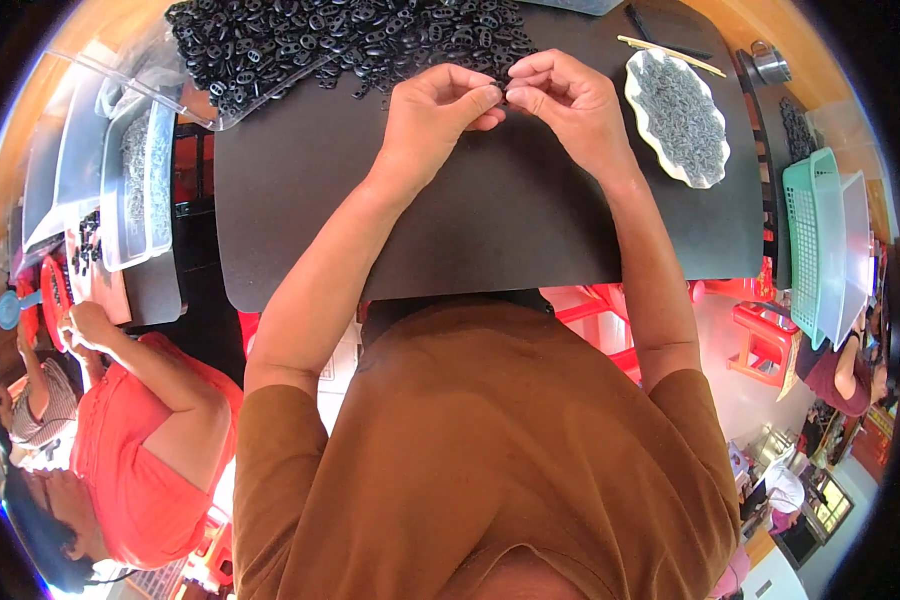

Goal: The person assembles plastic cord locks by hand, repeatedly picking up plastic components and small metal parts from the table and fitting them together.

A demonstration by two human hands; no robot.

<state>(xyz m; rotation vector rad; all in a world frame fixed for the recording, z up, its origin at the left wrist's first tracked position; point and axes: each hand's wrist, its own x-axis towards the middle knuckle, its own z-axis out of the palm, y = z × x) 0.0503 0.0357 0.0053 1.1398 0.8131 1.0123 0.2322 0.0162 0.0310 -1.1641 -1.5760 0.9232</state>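
Observation:
Both hands meet above the far middle of the dark table (490, 220). My left hand (438, 112) pinches with thumb and forefinger, and my right hand (568, 108) pinches just beside it. Between the fingertips is a small black plastic piece (501, 88), mostly hidden by the fingers. Just beyond the hands lies a big heap of black plastic cord locks (350, 45), oval with paired holes. To the right of my right hand, a white scalloped dish (707, 182) holds many tiny grey, wire-like parts (678, 115).
Chopsticks (670, 55) and a thin black tool lie behind the dish. Clear plastic bins (135, 190) stand at the left, near a person in red (155, 450). A green basket (812, 245) is on the right. Red stools (765, 340) stand beyond the table's near edge.

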